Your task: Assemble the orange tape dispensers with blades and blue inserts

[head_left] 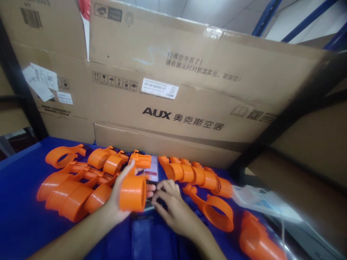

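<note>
My left hand (117,196) is closed around an orange plastic ring-shaped part (132,194), its round open end turned to the right. The left fingertips show beyond the part, close to my right hand. My right hand (171,204) has its thumb and fingers pinched together just right of that part. Whatever sits between those fingertips is too small and blurred to make out. Behind both hands lies a phone (154,169) with a lit screen, partly covered by an orange piece (140,160).
Rows of similar orange parts (77,202) stand on the blue table (16,180) at left, with more orange parts (199,176) at right. A single orange part (221,213) lies nearer. Clear plastic bags (262,202) rest at the right edge. A large cardboard sheet (189,90) walls off the back.
</note>
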A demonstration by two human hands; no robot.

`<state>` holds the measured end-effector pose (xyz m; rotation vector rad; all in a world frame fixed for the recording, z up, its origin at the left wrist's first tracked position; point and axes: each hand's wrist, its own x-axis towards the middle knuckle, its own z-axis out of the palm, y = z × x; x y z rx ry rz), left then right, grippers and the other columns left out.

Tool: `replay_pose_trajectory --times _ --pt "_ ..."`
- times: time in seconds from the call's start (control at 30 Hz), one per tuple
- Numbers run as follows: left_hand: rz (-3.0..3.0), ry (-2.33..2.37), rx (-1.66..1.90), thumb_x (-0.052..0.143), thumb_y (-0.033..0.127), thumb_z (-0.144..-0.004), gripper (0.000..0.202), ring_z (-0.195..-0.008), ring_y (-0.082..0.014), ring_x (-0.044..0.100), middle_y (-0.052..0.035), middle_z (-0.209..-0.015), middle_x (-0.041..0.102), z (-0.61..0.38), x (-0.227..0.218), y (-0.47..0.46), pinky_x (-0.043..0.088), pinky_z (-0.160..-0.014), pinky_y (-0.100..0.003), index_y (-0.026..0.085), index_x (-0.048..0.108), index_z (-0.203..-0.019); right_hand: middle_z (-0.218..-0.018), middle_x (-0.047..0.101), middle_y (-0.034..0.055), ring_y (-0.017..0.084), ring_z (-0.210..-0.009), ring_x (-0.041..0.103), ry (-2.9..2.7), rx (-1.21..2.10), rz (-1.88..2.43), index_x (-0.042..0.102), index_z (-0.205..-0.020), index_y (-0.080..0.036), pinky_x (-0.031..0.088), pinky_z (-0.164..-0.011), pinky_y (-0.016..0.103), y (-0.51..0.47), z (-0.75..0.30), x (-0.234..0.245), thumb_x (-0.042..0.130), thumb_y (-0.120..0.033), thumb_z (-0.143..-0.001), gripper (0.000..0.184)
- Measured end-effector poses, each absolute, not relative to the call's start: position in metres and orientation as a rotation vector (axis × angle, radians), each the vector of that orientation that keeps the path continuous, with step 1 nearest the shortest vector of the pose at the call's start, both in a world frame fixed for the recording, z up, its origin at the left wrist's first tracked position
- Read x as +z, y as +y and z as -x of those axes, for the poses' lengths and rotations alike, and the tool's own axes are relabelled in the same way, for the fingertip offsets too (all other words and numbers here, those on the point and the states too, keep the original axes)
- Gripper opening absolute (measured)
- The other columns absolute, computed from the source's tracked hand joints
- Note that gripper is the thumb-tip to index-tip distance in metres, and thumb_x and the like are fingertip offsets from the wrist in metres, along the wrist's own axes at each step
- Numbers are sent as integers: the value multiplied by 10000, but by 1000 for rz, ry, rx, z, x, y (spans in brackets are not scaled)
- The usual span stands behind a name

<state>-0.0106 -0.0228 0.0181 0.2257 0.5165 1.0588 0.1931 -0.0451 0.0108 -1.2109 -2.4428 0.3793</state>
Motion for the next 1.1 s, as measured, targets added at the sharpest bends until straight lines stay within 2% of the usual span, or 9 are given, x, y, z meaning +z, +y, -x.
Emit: replay_pose_trajectory --times 0.13,0.27,0.37,0.47,0.67,0.73,0.83,0.9,1.1 --pt "-219 561 1086 592 473 -919 352 -585 -289 762 -85 -736 760 10 21 -24 628 -516 -386 144 618 -1041 -1049 606 59 242 -1046 546 -2354 447 1161 624 -963 -239 446 -936 389 -45 -194 13 534 -234 -993 95" --pt "-231 579 1136 588 450 -930 308 -597 -285 763 -95 -733 762 7 23 -25 633 -545 -388 145 622 -955 -850 639 21 189 -795 603 -2132 678 1151 540 -971 -238 476 -736 302 -42 -198 10 425 -314 -1050 159" --pt "-266 593 1164 586 451 -934 304 -620 -281 765 -99 -767 766 5 20 -25 632 -567 -382 150 625 -932 -727 624 -18 154 -619 575 -1880 794 1163 474 -995 -247 446 -608 261 -38 -201 6 389 -383 -1062 174" --pt "-297 628 1159 611 410 -924 276 -645 -273 768 -99 -818 772 3 15 -25 632 -593 -368 143 642 -989 -704 615 -27 131 -537 531 -1700 831 1141 451 -981 -249 405 -524 238 -37 -203 4 394 -438 -1053 210" --pt "-311 599 1081 600 374 -933 293 -698 -275 776 -127 -913 774 -4 13 -33 637 -670 -375 121 646 -1073 -541 489 -81 116 -478 453 -1647 737 1133 484 -980 -236 351 -495 231 -40 -204 4 426 -456 -1042 236" --pt "-292 593 1110 596 356 -936 288 -768 -291 781 -140 -939 772 -5 14 -34 635 -735 -393 115 641 -1088 -561 549 -62 118 -475 484 -1614 788 1131 492 -986 -231 368 -485 232 -42 -204 5 445 -472 -1033 249" --pt "-298 590 1117 612 358 -928 296 -854 -306 777 -144 -955 768 -4 15 -33 624 -797 -396 115 644 -1094 -730 684 15 145 -565 597 -1534 883 1085 515 -976 -224 444 -511 247 -44 -201 9 512 -497 -998 273" --pt "-332 588 1097 628 362 -916 292 -855 -300 777 -134 -964 765 -4 14 -32 624 -781 -381 123 654 -1082 -776 705 29 150 -583 619 -1481 932 1065 544 -937 -218 478 -538 258 -45 -199 14 574 -495 -967 280" --pt "-433 573 1097 657 307 -884 232 -754 -213 751 -115 -915 766 -8 8 -36 596 -651 -269 107 698 -994 -692 685 -8 137 -555 593 -1274 932 1019 582 -872 -218 496 -565 254 -41 -201 20 773 -425 -835 284"
